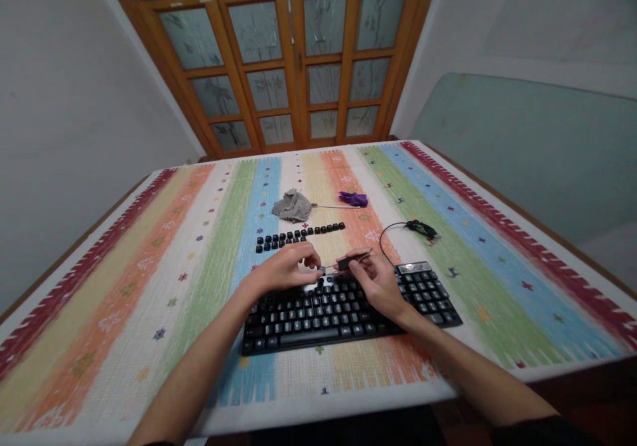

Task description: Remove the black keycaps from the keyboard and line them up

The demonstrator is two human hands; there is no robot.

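Note:
A black keyboard (308, 326) lies on the striped tablecloth under both hands, some of its top row hidden. My right hand (373, 280) is closed around the black handle of a wire keycap puller (344, 263), whose thin wire points left. At the wire's end is a small dark keycap (322, 271). My left hand (291, 267) has its thumb and fingertips curled at that keycap, just above the keyboard's back edge. Behind the hands, several loose keycaps (298, 235) stand in two rows.
Beyond the keycaps lie a crumpled grey cloth (292, 206), a thin rod (333, 206) and a purple cloth piece (353, 198). The bundled keyboard cable (422, 229) is at right. Wooden glass-paned doors (293, 68) stand past the table's far edge.

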